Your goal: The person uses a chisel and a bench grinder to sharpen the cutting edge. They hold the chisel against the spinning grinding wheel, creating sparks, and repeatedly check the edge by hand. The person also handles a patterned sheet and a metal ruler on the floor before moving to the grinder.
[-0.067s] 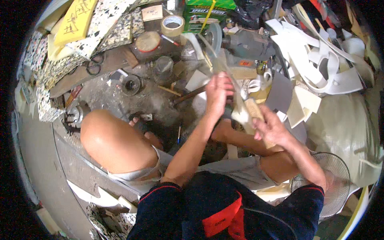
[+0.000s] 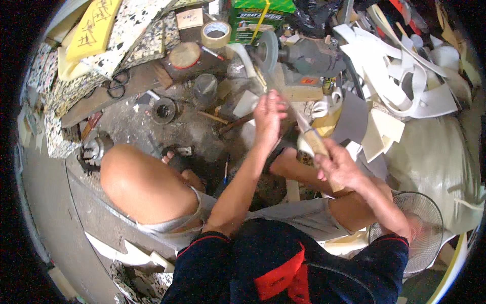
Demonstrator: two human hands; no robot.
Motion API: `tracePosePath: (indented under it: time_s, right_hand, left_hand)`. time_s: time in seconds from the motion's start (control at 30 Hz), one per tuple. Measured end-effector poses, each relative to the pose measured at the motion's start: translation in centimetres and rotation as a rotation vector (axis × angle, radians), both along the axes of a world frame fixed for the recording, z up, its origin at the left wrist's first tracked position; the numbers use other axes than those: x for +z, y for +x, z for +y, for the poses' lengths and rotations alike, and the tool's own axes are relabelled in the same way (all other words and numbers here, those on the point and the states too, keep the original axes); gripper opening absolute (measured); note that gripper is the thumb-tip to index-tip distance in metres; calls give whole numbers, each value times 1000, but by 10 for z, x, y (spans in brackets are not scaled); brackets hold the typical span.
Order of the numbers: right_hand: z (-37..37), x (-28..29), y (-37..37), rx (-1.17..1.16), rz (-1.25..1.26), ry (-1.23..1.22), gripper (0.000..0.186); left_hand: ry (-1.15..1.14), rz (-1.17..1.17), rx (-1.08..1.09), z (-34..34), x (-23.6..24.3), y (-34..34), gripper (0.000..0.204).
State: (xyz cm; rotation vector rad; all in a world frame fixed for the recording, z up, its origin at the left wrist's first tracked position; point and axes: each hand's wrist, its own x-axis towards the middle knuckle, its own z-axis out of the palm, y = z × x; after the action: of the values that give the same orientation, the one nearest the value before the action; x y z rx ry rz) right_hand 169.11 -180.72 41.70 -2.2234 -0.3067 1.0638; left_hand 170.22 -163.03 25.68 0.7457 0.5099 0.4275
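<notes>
My right hand (image 2: 335,164) grips the wooden handle (image 2: 317,143) of a long, thin blade (image 2: 300,117) that slants up and away to the left. My left hand (image 2: 268,112) is closed at the blade's upper part, fingers curled over it; the exact contact is blurred. Just beyond, the far end reaches toward a grey grinding wheel (image 2: 269,53) on a dark motor (image 2: 314,63). A pale curved strip (image 2: 244,61) lies left of the wheel.
Around my bent legs (image 2: 147,182) are a tape roll (image 2: 216,43), scissors (image 2: 117,86), a round tin (image 2: 164,110), a clouded cup (image 2: 205,86) and speckled foam (image 2: 66,111). White offcuts (image 2: 430,101) pile at right above a mesh fan guard (image 2: 412,223). A green box (image 2: 260,20) stands behind.
Both hands and the blade have shifted slightly to the left, with the wooden handle moving a little further than my left hand. My grip looks the same.
</notes>
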Motion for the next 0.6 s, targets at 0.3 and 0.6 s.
tracePosePath:
  time_s: [0.3,0.6]
  right_hand:
    - [65,-81,25,-92,7,53,30]
    - [107,-135,84,-76,-200,40,28]
  left_hand:
    - [232,31,147,49,-102,73,49]
    - [354,187,73,65,-133,135,52]
